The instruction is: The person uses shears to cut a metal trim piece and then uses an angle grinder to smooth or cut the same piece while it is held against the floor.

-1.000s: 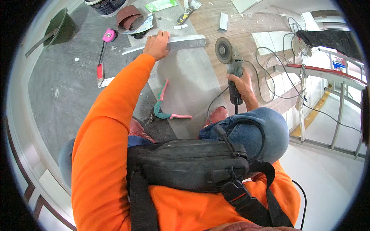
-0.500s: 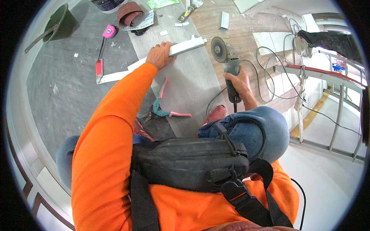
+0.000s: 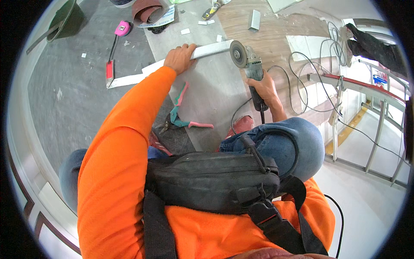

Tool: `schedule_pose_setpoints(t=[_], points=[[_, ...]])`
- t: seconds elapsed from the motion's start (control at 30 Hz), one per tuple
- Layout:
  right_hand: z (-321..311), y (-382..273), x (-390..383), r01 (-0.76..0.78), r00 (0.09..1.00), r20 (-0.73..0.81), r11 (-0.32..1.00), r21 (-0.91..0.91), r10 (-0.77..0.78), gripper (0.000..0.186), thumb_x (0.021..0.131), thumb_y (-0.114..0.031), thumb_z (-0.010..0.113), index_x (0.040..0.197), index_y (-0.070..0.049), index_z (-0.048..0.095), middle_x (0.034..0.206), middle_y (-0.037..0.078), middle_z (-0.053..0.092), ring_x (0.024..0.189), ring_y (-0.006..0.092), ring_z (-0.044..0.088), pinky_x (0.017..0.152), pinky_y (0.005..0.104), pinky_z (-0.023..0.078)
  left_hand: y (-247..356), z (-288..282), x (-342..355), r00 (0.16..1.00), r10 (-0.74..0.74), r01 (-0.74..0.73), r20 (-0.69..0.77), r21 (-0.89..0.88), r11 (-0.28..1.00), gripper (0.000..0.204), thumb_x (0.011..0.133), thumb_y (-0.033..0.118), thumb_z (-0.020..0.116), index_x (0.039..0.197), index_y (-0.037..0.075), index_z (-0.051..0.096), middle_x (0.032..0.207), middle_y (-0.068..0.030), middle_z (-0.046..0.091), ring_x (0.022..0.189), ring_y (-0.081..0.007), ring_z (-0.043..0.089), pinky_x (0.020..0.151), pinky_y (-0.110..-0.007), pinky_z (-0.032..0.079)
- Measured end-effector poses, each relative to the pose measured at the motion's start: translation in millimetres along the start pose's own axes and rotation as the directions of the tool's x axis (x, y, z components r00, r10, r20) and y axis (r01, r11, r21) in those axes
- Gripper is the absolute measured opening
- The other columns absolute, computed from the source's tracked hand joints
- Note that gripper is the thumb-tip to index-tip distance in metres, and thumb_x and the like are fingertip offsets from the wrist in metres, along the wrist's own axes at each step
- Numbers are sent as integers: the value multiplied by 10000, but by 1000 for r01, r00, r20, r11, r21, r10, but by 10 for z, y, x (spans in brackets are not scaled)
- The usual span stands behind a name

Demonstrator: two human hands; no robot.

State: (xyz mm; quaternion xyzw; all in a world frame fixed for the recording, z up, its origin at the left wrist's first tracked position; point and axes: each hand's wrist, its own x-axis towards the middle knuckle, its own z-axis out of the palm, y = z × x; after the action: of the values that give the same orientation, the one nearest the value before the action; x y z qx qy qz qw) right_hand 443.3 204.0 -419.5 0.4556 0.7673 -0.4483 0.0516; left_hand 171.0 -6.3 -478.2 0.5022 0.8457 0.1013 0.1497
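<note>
The left hand presses down on a long white strip lying across a grey tile on the floor, fingers curled over its far edge. The right hand is clenched around a grinder, whose disc sits at the strip's right end (touching or just short, I cannot tell). Pink-handled snips lie on the tile near the knee.

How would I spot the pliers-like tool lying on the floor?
Start at the orange sleeve reaching forward. Just right of it, on the grey slab, lies the hand tool. Its pink and teal handles set it apart from the dark angle grinder beyond.
</note>
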Motion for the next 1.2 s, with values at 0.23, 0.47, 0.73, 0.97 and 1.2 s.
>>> schedule_pose_setpoints(t=[0.23,0.47,0.73,0.97,1.2], points=[[37,-32,18,-2,1000,6,1000,-23,2,673,735,-319,819,1257,54,616,1077,222,720,997,308,704,885,394,536,-10,13,5,1000,8,-8,1,7,1000,473,902,299,735,1293,149,515,1140,-157,651,1044,-361,678,873,-476,553],[24,-53,15,15,1000,2,1000,-12,-15,683,735,-306,828,1274,51,608,1109,223,715,1035,306,695,906,391,531,-9,6,43,1000,8,-8,28,8,1000,480,905,302,734,1297,142,506,1142,-168,650,1035,-363,682,867,-475,557],[49,-5,59,-73,996,57,996,55,69,601,734,-289,817,1204,35,630,977,168,725,874,255,706,795,381,554,-42,40,40,1000,7,-6,21,-11,1000,477,901,297,736,1285,132,507,1159,-172,649,1068,-370,675,872,-471,560],[47,-7,69,-36,997,67,997,63,32,581,731,-283,805,1187,32,632,975,152,720,860,242,696,784,379,549,-36,62,57,1000,16,-16,2,-10,1000,456,895,298,741,1249,123,513,1157,-176,651,1037,-379,685,835,-484,570],[42,-29,77,-50,999,2,999,18,50,627,728,-272,784,1244,41,616,1083,178,715,998,273,688,884,387,530,-18,68,65,999,37,-38,-28,-25,999,474,880,313,746,1240,130,499,1143,-168,655,1005,-381,687,814,-490,571]])
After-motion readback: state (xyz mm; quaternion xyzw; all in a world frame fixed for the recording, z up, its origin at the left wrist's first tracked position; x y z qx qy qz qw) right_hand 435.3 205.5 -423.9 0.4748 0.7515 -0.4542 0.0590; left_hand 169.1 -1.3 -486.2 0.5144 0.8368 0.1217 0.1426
